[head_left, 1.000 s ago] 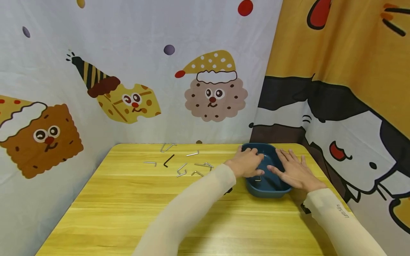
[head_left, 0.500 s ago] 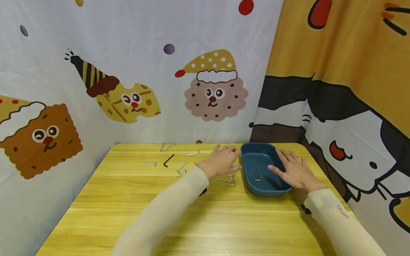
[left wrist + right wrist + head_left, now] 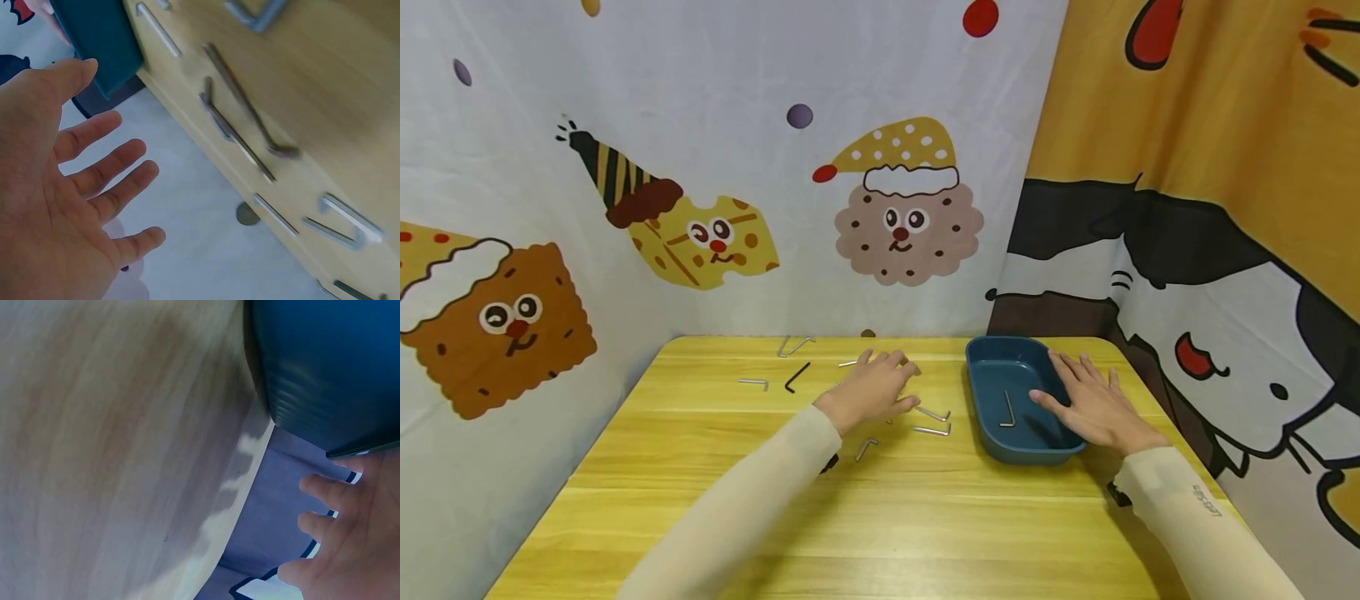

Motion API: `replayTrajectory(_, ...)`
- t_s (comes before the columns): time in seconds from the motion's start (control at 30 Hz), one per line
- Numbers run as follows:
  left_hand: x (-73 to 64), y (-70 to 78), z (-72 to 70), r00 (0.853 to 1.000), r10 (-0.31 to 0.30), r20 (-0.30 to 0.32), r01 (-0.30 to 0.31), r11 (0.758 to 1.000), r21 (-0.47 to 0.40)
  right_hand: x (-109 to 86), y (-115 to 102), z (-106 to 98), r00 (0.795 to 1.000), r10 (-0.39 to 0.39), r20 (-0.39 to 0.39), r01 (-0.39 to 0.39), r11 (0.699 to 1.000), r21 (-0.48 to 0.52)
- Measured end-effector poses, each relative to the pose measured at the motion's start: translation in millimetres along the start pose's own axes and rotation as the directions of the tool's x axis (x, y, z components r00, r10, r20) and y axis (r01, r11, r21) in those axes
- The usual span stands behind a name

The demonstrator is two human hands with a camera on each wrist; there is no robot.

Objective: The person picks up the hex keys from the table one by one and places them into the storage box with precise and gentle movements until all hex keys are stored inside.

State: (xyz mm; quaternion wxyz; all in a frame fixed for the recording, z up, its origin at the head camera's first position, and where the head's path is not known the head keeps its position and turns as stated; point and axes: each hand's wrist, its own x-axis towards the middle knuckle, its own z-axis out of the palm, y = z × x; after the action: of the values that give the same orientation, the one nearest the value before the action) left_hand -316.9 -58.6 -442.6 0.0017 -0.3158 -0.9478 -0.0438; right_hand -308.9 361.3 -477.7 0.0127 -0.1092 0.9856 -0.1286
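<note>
My left hand hovers over the table among scattered L-shaped hex keys, its fingers spread and loosely bent. The left wrist view shows its palm holding nothing; a bronze-toned hex key lies beyond its fingertips. At the right stands a blue plastic bin with one hex key inside. My right hand rests on the bin's right rim, thumb reaching over the inside. In the right wrist view its straight fingers lie outside the bin wall.
Several silver hex keys, such as one left of the bin and one nearer the front, lie on the wooden table. A black hex key lies farther left. Printed curtains hang behind and beside the table.
My left hand has come out of the bin and moved left over the hex keys, uncovering the hex key inside and others on the table. My right hand stays on the rim.
</note>
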Motion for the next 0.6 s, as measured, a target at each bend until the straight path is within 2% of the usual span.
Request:
replayTrajectory(0.13, -15.6, -11.0, 4.3, 0.999, -0.036, -0.01, 0.036, 0.999, -0.014, 0.4, -1.0, 0.8, 1.0, 0.0, -0.002, 0.0, 1.0, -0.005)
replayTrajectory(0.3, -35.1, -20.6, 13.3, 0.993, -0.118, -0.013, 0.117, 0.992, -0.038, 1.3, -2.6, 1.7, 1.0, 0.002, -0.001, -0.002, 1.0, -0.009)
replayTrajectory(0.43, -47.9, -20.9, 20.9, 0.982, -0.189, -0.028, 0.187, 0.98, -0.067, 1.7, -2.5, 1.6, 1.0, 0.002, 0.002, -0.002, 1.0, -0.011)
replayTrajectory(0.6, -56.2, -13.5, 29.2, 0.962, -0.27, -0.03, 0.269, 0.962, -0.046, 0.9, -1.3, 1.1, 1.0, 0.004, 0.004, -0.004, 1.0, -0.015)
